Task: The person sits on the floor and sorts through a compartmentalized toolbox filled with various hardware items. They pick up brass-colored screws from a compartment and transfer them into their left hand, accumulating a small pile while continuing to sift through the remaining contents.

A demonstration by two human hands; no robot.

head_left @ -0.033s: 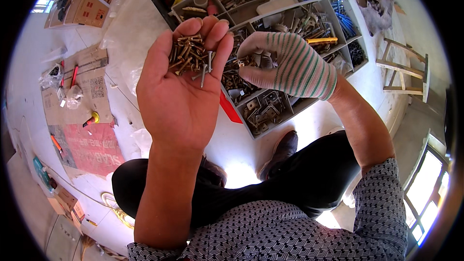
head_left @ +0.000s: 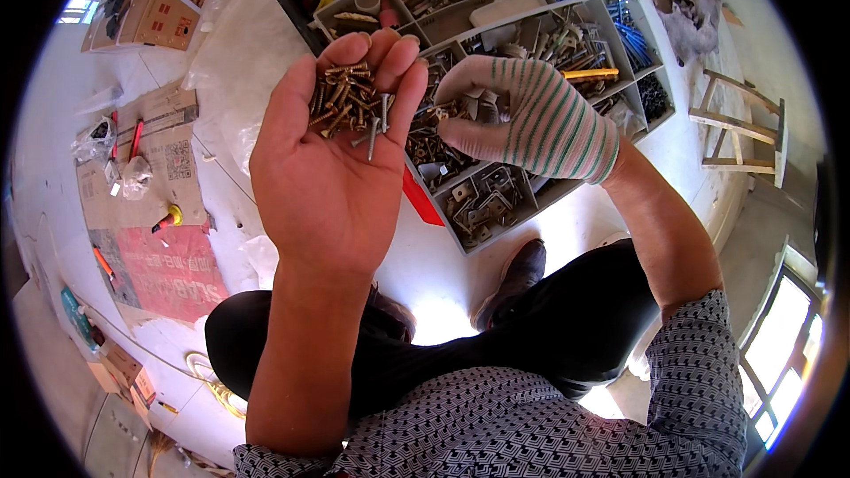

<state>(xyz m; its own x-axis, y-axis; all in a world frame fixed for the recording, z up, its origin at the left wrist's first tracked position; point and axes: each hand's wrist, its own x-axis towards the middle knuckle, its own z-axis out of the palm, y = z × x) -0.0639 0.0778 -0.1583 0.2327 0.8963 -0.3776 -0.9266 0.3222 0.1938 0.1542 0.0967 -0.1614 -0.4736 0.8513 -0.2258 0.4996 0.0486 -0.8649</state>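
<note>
Palm up and cupped, my bare left hand point(head_left: 328, 190) holds a heap of brass-coloured screws point(head_left: 345, 99). A few longer silver screws point(head_left: 372, 135) lie on top near the edge of the heap. My right hand point(head_left: 549, 124) wears a white work glove with green stripes. Its thumb and fingers curve apart over a compartment of loose screws point(head_left: 447, 152) in a grey divided organizer point(head_left: 468, 250). Small metal pieces show in the gap between thumb and fingers; no grip on one can be made out.
Other compartments hold metal brackets point(head_left: 482, 204), blue fixings point(head_left: 627, 35) and a yellow-handled tool point(head_left: 589, 74). On the left, flattened cardboard point(head_left: 177, 252) carries a yellow-and-black tool point(head_left: 168, 218). A carton point(head_left: 164, 13) stands far left, a wooden stool point(head_left: 739, 128) at right.
</note>
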